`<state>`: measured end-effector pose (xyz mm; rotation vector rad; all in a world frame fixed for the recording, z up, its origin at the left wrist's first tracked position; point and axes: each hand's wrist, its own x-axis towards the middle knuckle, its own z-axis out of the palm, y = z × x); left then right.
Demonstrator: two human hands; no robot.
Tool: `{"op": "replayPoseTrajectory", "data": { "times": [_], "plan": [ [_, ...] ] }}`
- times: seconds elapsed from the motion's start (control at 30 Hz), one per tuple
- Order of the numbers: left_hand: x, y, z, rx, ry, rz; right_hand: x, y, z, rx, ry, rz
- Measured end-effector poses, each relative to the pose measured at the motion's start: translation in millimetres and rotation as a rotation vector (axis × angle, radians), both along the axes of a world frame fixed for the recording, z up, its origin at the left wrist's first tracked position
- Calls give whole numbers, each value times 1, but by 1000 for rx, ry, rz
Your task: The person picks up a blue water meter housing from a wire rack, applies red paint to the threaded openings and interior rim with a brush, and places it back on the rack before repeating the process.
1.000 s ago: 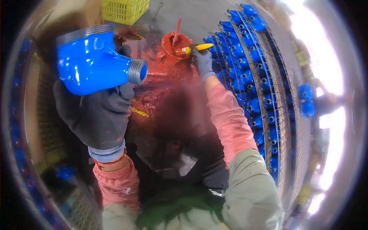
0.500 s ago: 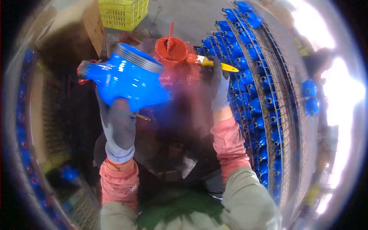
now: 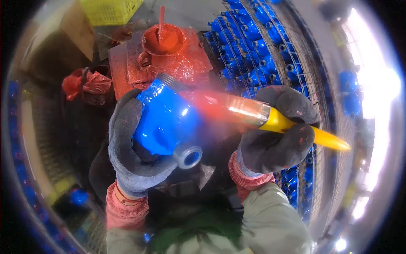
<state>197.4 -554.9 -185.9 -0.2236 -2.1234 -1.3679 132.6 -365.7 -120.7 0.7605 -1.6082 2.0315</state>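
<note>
My gloved left hand (image 3: 127, 154) is closed around a glossy blue metal water meter body (image 3: 165, 120). Its wide threaded neck points up and away from me, and a round pipe end with a bare grey rim faces me at lower right. In my gloved right hand (image 3: 281, 133) a paintbrush (image 3: 277, 120) is gripped by its yellow handle. Its red-stained bristles, smeared by motion, reach left to the upper right side of the meter body; whether they touch it, I cannot tell. Dark smudges and red specks mark the right glove.
Beyond my hands, a pot (image 3: 182, 44) of red paint with a red stick sits on a paint-covered stand (image 3: 122, 63). Wire racks (image 3: 315, 84) with many blue bodies rise at right. A red-smeared container (image 3: 95, 91), cardboard box (image 3: 76, 34) and yellow crate (image 3: 112, 12) lie at left.
The meter body has been turned, so another pipe end now faces me. My right hand has brought the brush from beside the paint pot nearer to me, up to the body.
</note>
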Motion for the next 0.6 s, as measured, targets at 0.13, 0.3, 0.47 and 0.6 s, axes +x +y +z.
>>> {"op": "replayPoseTrajectory", "data": {
  "times": [0.13,0.3,0.47,0.6],
  "plan": [
    [0,4,-2,-65,-13,27,-3,4,-1,178,73,-155],
    [1,8,-2,-37,-58,76,-5,-1,-3,106,93,-146],
    [-2,5,-2,-16,0,18,-7,-5,-5,146,159,-225],
    [-2,9,5,38,5,51,-11,2,-6,300,308,-206]
  ]
}}
